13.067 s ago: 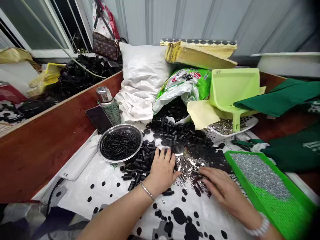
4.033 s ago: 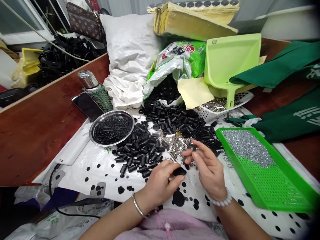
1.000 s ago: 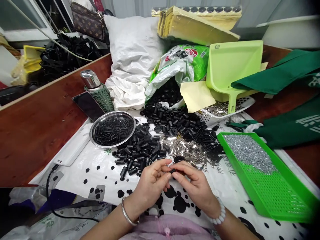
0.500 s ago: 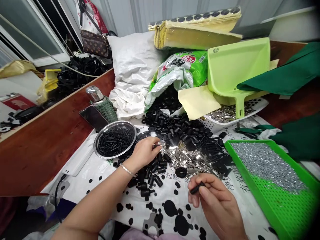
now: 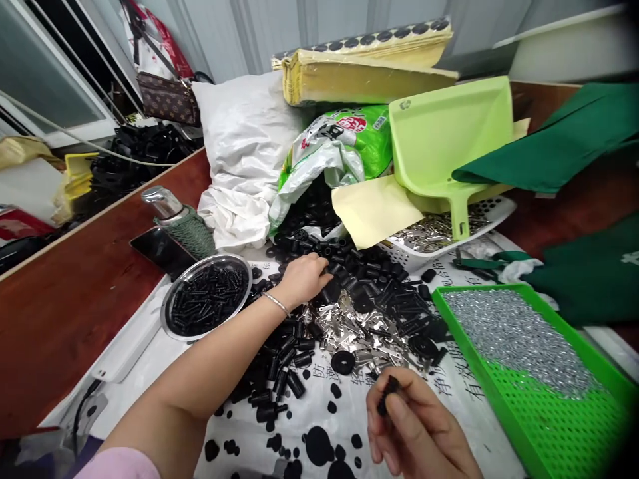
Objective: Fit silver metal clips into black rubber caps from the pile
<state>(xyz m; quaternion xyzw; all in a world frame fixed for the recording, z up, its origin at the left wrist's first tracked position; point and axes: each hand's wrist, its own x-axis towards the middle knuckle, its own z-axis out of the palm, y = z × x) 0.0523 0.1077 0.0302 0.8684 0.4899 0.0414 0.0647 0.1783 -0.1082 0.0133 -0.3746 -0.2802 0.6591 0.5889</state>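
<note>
Sleeve of black plastic [image 5: 383,398], likely light, stiff and slick, sits pinched in the right hand [image 5: 419,436]; beyond that grip, the left hand [image 5: 302,279] curls on the parts pile [image 5: 384,283], hold unclear.

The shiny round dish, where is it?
In the head view, the metal dish sits left of centre, just in front of the flask and left of the person's left hand.

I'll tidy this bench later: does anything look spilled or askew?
Yes. Black parts spill from the open green bag over the sheet, mingling with silver metal pieces. The dustpan leans tilted, its handle over the white basket.
</note>
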